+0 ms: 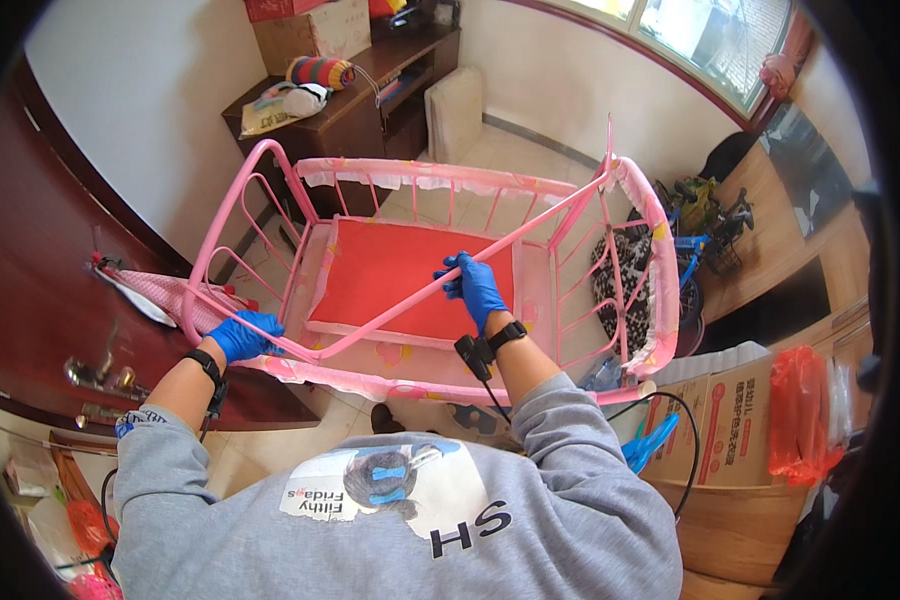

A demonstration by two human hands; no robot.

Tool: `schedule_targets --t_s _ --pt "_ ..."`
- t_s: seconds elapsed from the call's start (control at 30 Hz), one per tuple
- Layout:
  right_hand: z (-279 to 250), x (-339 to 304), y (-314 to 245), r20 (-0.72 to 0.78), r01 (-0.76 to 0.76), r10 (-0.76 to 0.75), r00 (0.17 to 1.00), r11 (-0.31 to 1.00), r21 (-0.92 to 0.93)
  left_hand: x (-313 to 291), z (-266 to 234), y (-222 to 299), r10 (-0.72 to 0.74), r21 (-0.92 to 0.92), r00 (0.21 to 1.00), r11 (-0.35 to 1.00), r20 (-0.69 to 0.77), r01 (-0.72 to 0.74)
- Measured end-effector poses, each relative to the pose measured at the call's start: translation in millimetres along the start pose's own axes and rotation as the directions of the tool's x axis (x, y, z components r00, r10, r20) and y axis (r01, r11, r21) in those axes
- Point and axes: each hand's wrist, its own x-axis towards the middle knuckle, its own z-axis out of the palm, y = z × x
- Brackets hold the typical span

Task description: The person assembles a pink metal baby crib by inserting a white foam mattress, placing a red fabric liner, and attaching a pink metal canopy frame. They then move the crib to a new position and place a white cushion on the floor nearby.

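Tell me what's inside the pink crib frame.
Inside the pink crib frame lies a red base board. A loose pink rod, gripped by the right hand, crosses above it. The floor beneath the board is hidden.

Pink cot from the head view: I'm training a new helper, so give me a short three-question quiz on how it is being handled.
1. True or false: both hands wear blue gloves.
2. What does the right hand grip? A) the long pink bar lying slantwise across the pink cot; B) the red base panel; C) the cardboard box.
3. Where on the cot is the left hand?

Key:
1. True.
2. A.
3. At the near left corner, where the bar's lower end meets the top rail.
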Motion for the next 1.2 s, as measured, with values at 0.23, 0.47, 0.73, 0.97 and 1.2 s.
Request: schedule_targets --t_s 0.23,0.47,0.73,0.97,1.2 --pt "-27 40 10 -0.022 -0.119 0.118 0.993 0.992 -0.035 26 12 5 0.070 -0.153 0.989 0.987 0.130 -0.049" --pt "19 60 47 0.037 -0.174 0.171 0.985 0.975 0.135 13 -21 -55 0.041 -0.285 0.934 0.956 0.354 0.066" --pt "143 48 59 0.170 -0.193 0.124 0.978 0.848 0.493 -37 -148 -150 -0.245 0.238 0.918 0.956 0.313 0.174" --pt "167 8 69 0.378 -0.384 0.180 0.908 0.719 0.579 -45 -195 -164 -0.266 0.520 0.894 0.853 0.360 0.045" --pt "41 56 117 0.276 -0.484 0.405 0.871 0.618 0.619 25 -121 -107 -0.103 0.089 0.958 0.993 0.268 0.082"
